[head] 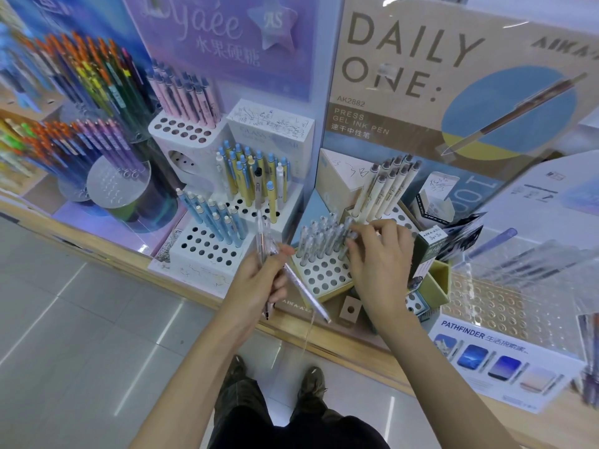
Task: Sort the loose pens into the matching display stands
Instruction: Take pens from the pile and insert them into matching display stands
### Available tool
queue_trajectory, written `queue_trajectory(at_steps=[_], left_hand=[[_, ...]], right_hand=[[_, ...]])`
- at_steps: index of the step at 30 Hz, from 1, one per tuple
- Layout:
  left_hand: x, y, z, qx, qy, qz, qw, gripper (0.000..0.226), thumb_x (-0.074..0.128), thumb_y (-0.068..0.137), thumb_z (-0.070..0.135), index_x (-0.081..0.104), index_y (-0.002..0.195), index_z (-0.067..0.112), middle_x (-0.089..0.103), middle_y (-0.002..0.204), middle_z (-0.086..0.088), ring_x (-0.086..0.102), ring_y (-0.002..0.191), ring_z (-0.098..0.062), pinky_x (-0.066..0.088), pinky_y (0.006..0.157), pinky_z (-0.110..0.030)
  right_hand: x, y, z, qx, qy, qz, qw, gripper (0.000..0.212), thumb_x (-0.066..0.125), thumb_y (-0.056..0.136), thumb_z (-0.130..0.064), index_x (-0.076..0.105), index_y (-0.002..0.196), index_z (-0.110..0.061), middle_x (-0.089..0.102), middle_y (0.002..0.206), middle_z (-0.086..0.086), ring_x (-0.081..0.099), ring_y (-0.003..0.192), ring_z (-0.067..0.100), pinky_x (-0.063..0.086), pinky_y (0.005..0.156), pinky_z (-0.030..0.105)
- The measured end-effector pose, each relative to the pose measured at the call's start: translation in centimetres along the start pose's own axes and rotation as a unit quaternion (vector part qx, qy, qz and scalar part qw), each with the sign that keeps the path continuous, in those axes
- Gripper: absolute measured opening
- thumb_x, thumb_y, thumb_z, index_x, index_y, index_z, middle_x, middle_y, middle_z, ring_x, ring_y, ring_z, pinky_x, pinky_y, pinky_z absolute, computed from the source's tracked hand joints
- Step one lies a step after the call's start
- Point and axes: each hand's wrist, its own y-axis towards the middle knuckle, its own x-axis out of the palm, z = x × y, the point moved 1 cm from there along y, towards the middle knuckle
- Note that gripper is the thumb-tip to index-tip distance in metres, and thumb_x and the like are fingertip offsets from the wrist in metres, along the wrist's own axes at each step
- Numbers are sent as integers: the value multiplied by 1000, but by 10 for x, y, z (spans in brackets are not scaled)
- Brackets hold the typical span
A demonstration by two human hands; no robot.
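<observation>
The sorting looked partly done, judging from how things lay. Four displays stood on the wooden counter (340,343). At far left was a round carousel (120,186) of many-coloured pens. Next came a white stepped stand (207,254) with pink, blue and yellow pens, then the "Daily One" stand (324,280). At right was a clear perforated tray (492,306), nearly bare. Open holes showed in all but the carousel — the white stand's front block had more holes vacant than filled, and the nearest rows of the "Daily One" front tier were empty.

On that tier stood the grey pens (319,238), roughly a dozen and a half, though they were too crowded to count exactly. Behind them rose the cream pens (385,186), about ten. The light blue pens (214,215) on the white block also came to about ten.

Both hands were busy. The right hand (379,257) reached over the grey cluster, thumb and fingertips pinched on the top of one grey pen (350,236). Whether that pen was seated in a hole could not be told. The left hand (259,283), just left of that stand, was clenched round the loose pens (304,293). This was a bundle of clear and lilac barrels — at least three, perhaps four. They were yet to be placed, and by colour they did not match the grey ones.
</observation>
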Motion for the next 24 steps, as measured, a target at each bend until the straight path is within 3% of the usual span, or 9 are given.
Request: queue_trajectory(at_steps=[4, 8, 11, 13, 15, 19, 22, 24], left_hand=[[0, -1, 2, 47, 51, -17, 997, 18, 57, 86, 18, 63, 101, 11, 32, 52, 11, 28, 47, -5, 22, 43, -20], [0, 0, 4, 51, 54, -7, 997, 25, 62, 79, 26, 67, 99, 12, 32, 50, 12, 25, 45, -5, 17, 46, -23], [3, 0, 5, 51, 38, 7, 998, 25, 66, 73, 28, 69, 93, 13, 32, 50, 9, 23, 45, -7, 14, 48, -27], [6, 1, 5, 52, 39, 10, 998, 24, 68, 71, 27, 70, 90, 14, 33, 47, 9, 23, 44, -7, 15, 45, -23], [10, 1, 5, 50, 51, 4, 997, 24, 69, 70, 26, 69, 89, 12, 36, 44, 11, 24, 42, -6, 18, 42, -18], [21, -1, 4, 35, 60, -15, 997, 13, 66, 80, 14, 63, 92, 13, 46, 48, 11, 31, 38, 0, 24, 38, -13], [25, 1, 4, 8, 35, 4, 999, 32, 68, 78, 41, 51, 93, 18, 43, 59, 12, 33, 38, 0, 26, 37, -13], [25, 2, 3, -16, -14, 21, 1000, 42, 49, 76, 57, 43, 90, 18, 40, 69, 6, 29, 40, -2, 23, 37, -14]], right_hand=[[-1, 4, 2, 20, 10, -25, 999, 22, 71, 82, -16, 68, 102, -8, 60, 95, 12, 44, 91, 26, 43, 78, 42], [-26, 6, -8, 22, 107, -36, 993, 33, 59, 88, -21, 61, 118, -9, 55, 103, 4, 39, 99, 17, 33, 87, 27], [-50, 2, -26, 57, 246, -189, 949, 27, 62, 90, -22, 63, 116, -15, 56, 102, -10, 45, 100, 6, 37, 87, 20], [-54, -10, -37, 68, 287, -261, 919, 28, 68, 86, -25, 64, 114, -20, 56, 99, -16, 49, 95, -2, 35, 83, 6], [-47, -21, -43, 69, 283, -252, 923, 25, 70, 85, -25, 67, 108, -19, 56, 95, -14, 48, 90, -3, 33, 79, 1], [-33, -26, -37, 101, 261, -168, 945, 15, 71, 83, -16, 74, 96, -9, 58, 90, -1, 53, 83, 8, 35, 75, 4], [-35, -21, -27, 172, 257, -129, 942, 18, 71, 84, -15, 73, 100, -7, 58, 87, -1, 52, 75, 0, 35, 72, 2], [-34, -17, -19, 199, 244, -124, 941, 17, 69, 86, -17, 72, 100, -8, 60, 85, -3, 52, 73, -2, 36, 70, 2]])
